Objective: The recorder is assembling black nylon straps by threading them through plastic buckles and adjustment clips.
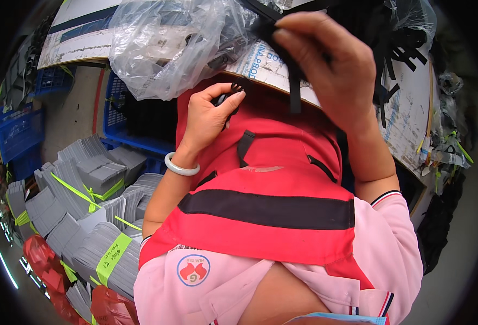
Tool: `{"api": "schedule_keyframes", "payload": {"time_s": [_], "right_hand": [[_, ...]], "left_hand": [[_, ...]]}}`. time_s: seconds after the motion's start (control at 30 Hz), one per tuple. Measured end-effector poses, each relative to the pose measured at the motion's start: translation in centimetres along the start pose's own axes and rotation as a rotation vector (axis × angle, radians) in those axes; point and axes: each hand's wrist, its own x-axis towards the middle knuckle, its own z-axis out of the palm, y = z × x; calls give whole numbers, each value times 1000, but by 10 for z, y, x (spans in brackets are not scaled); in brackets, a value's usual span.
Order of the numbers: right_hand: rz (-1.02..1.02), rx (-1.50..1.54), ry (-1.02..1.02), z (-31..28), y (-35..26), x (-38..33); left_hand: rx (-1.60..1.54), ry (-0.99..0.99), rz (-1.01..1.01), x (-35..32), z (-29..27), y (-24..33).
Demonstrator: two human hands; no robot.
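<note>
Above the red apron (271,157), my left hand (212,116) is closed around a small black plastic buckle (241,85), whose pronged end sticks out past the thumb and fingertips. My right hand (336,65) is raised over the table edge, thumb and fingers pinched on black webbing that is blurred at the fingertips. A length of black strap (295,89) hangs down beside those fingers, over the table's front edge. The two hands are apart, the right one higher and farther right.
A clear plastic bag (163,49) with black parts lies on the cardboard-covered table (412,122). More black straps (407,51) pile up at the right. Bundled grey sheets (76,189) and red bags (111,306) stand at left, near blue crates (21,130).
</note>
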Motion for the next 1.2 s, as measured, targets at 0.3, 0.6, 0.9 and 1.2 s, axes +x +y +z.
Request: {"api": "schedule_keyframes", "payload": {"time_s": [0.3, 0.6, 0.9, 1.2], "right_hand": [[666, 418, -415, 51, 33, -57], [929, 874, -273, 64, 41, -64], [776, 745, -162, 74, 43, -71], [1077, 918, -450, 66, 57, -60]], "left_hand": [[163, -4, 175, -7, -6, 13], [653, 135, 671, -2, -3, 11], [564, 110, 634, -1, -6, 2], [242, 112, 426, -4, -6, -9]]}}
